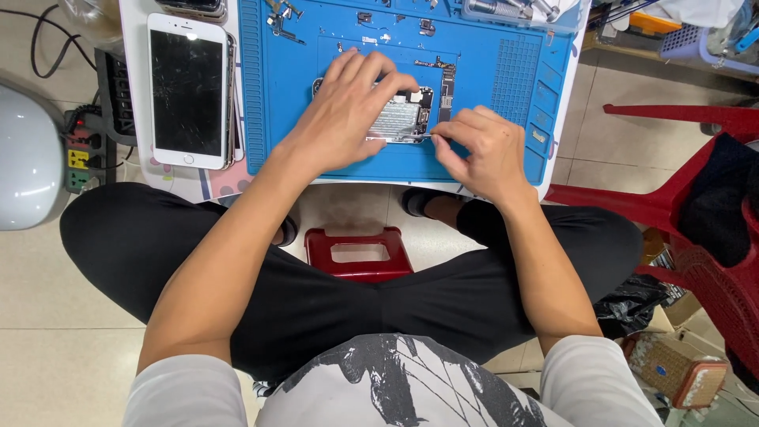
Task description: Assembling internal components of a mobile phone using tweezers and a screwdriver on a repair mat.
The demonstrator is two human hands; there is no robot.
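1. The left hand [348,111] lies palm-down over an opened phone body with a silver metal plate and dark circuit parts [403,119], fingers spread and pressing on its upper edge, pinning it in place rather than closing around it.
2. The right hand [482,150] sits just beside the phone body's right lower corner, fingers pinched tight on a thin metal tool [423,137] whose tip touches the phone's lower edge.
3. The opened phone body rests near the middle of a blue rubber work mat with ridged borders [506,71], which covers most of a small white table [134,47].
4. Left of the mat, on the table, lies a white phone with a cracked dark screen [188,91], face up and well apart from both hands.
5. Small metal parts and screws [277,20] are scattered on the mat's far edge.
6. Below the table edge, between the person's knees, stands a dark red plastic stool [360,253].
7. A red plastic chair [688,198] stands to the right, and a power strip with coloured sockets [77,154] lies on the floor to the left.
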